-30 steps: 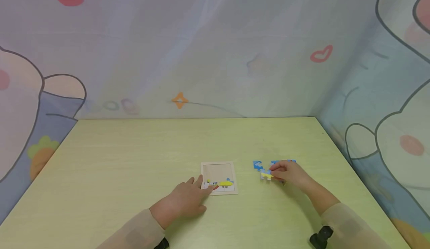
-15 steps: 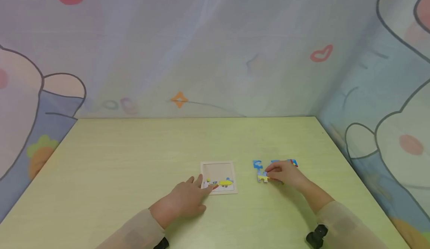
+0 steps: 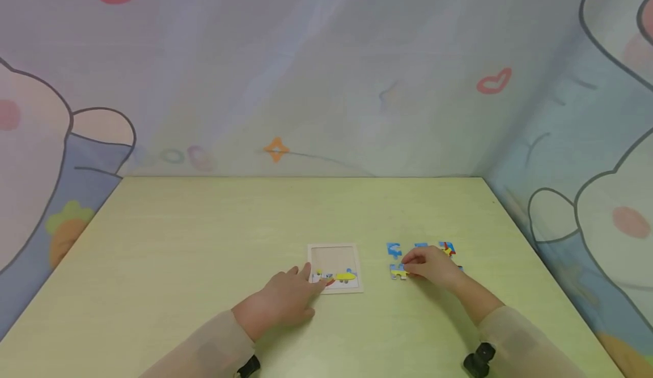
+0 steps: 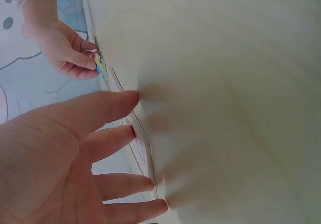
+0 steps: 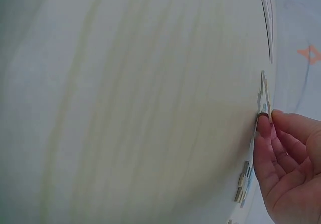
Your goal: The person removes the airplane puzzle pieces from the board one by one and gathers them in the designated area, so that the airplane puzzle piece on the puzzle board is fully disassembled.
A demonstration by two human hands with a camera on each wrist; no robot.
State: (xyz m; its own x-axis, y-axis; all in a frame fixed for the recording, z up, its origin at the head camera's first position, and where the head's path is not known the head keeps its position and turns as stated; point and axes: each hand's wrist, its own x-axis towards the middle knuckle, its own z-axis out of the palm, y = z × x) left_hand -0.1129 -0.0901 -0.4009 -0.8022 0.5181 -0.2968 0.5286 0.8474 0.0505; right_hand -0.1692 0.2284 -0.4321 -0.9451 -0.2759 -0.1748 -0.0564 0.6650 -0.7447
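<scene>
My right hand pinches a blue-and-yellow jigsaw piece between thumb and fingertips at its right edge. In the right wrist view this piece appears nearly edge-on, low over the table. My left hand lies with fingers extended at the left and lower edge of a square wooden puzzle tray. Inside the tray, a lower row of picture pieces shows yellow, red and white; above it the bare wooden base is visible. From the left wrist view, the left fingers reach the tray's side, spread apart.
Loose blue pieces lie around the right hand: one at the upper left, one partly covered behind the fingers, and a blue-red-yellow piece at the upper right. The pale table meets a printed cloth backdrop behind.
My right hand has shifted slightly left and toward me with the pinched piece, which looks lower and flatter. More of the loose pieces now show. The left hand stays on the tray.
</scene>
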